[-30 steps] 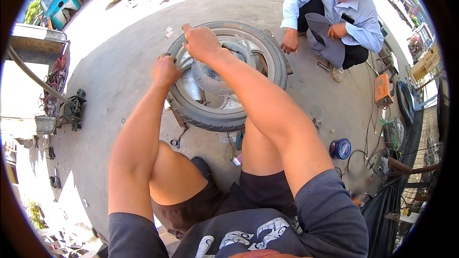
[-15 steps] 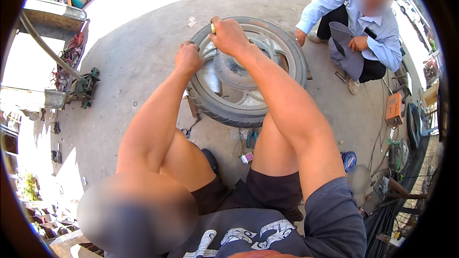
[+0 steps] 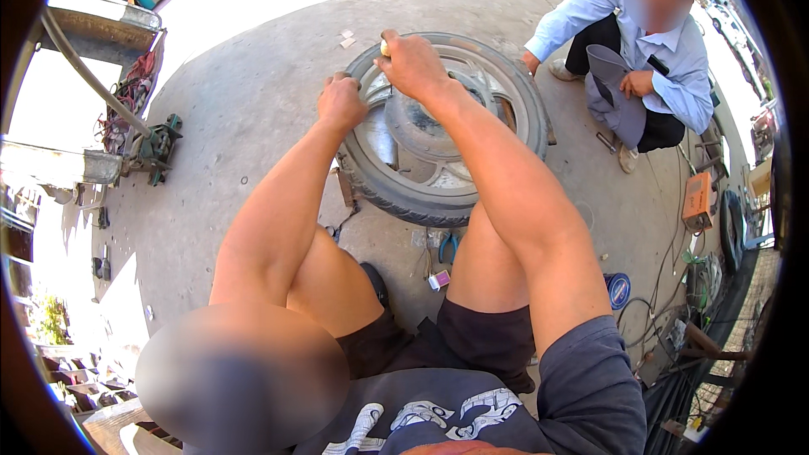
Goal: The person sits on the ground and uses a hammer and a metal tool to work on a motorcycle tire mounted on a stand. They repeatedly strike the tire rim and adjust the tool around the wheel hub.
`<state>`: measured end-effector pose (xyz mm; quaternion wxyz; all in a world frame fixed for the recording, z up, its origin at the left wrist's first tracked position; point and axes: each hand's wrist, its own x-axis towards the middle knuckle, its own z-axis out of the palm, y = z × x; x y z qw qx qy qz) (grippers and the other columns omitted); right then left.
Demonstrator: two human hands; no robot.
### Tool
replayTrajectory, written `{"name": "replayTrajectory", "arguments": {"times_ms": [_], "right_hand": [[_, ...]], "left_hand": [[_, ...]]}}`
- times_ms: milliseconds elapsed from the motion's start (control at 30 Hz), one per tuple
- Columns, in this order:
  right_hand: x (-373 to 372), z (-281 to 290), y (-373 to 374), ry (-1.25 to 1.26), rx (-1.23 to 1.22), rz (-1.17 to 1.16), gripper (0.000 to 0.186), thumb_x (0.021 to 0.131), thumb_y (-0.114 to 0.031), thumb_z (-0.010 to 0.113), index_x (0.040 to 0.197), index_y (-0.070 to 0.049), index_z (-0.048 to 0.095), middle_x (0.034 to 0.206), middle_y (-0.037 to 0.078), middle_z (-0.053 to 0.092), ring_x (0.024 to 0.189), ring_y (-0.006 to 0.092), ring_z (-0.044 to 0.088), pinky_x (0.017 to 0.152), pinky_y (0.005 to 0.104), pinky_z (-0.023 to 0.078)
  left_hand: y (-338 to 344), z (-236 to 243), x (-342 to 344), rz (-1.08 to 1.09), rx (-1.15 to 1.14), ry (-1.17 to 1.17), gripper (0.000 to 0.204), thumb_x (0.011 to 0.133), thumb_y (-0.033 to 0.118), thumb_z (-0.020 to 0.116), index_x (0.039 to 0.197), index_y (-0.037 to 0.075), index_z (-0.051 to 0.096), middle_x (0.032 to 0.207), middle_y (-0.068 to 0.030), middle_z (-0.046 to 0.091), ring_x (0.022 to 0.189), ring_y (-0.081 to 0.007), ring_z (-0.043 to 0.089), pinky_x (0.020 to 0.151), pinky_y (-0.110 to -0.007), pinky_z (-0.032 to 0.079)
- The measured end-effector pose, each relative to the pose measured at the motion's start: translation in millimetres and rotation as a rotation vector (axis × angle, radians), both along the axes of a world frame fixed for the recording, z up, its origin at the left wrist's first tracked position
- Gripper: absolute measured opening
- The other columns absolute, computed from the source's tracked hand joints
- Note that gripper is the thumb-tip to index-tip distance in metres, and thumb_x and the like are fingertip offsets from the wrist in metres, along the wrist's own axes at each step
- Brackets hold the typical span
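In front of my knees lies a wheel with a black tyre and a grey spoked metal rim. My left hand is closed over the tyre's left edge, its fingertips partly hidden. Just to its right, my right hand wraps round a tool with a pale yellow handle, held over the upper left of the wheel. The tool's working end is mostly hidden by the hand. Between my knees are blue-handled pliers and a small pink-and-white box on the ground.
At the right a co-worker in a light blue shirt squats by the wheel, one hand near the tyre, the other on a grey cap. A blue round tin, an orange box and cables lie right. A machine stands left.
The whole view has shifted slightly. Both my hands keep nearly the same places at the upper left of the wheel, and their grips look the same.
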<state>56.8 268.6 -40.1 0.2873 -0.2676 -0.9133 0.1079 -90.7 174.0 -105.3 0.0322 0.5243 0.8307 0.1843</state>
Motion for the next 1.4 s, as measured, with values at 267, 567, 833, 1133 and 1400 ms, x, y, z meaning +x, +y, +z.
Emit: {"name": "replayTrajectory", "arguments": {"times_ms": [267,567,833,1133,1400], "right_hand": [[-5.9,-20.5,-4.0,0.023,-0.036,0.012,0.034,0.088,-0.013,0.068,0.118,0.003,0.062,0.089,0.028,0.072,0.093,0.0440,0.070,0.086,0.0517,0.055],[-4.6,-16.7,2.7,0.059,0.003,0.020,0.042,0.088,-0.021,0.074,0.123,0.000,0.063,0.089,0.023,0.073,0.092,0.0419,0.071,0.086,0.0503,0.055],[-6.2,-16.9,7.5,0.112,-0.007,0.047,0.037,0.088,-0.022,0.073,0.120,-0.006,0.069,0.092,0.023,0.073,0.095,0.0408,0.070,0.088,0.0501,0.054],[-5.3,-18.5,10.2,0.179,0.039,0.061,0.033,0.087,-0.021,0.071,0.115,-0.003,0.070,0.093,0.024,0.073,0.095,0.0401,0.071,0.088,0.0492,0.054],[-4.1,-9.8,5.8,0.067,-0.004,-0.008,0.026,0.087,-0.020,0.070,0.106,-0.002,0.071,0.088,0.024,0.073,0.095,0.0399,0.071,0.087,0.0493,0.055]], "left_hand": [[-3.7,-21.4,-6.2,-0.038,0.077,0.039,0.033,0.075,0.010,0.074,0.107,0.005,0.076,0.131,-0.0123,0.062,0.126,-0.0335,0.054,0.103,-0.042,0.049],[4.3,-18.9,-13.6,-0.022,0.005,0.037,0.039,0.074,0.010,0.074,0.113,0.006,0.076,0.136,-0.0130,0.060,0.129,-0.0340,0.053,0.107,-0.041,0.047],[4.4,-15.7,-9.7,-0.013,0.015,0.043,0.038,0.074,0.013,0.075,0.111,0.007,0.076,0.135,-0.0125,0.060,0.128,-0.0333,0.053,0.106,-0.042,0.048],[5.9,-9.0,-2.3,-0.009,0.005,0.010,0.039,0.075,0.013,0.076,0.113,0.005,0.076,0.139,-0.0109,0.059,0.131,-0.0326,0.052,0.108,-0.041,0.047],[4.1,-10.4,-6.3,-0.005,-0.002,0.011,0.041,0.075,0.013,0.075,0.115,0.005,0.075,0.139,-0.0112,0.059,0.132,-0.0324,0.052,0.109,-0.040,0.046]]}}
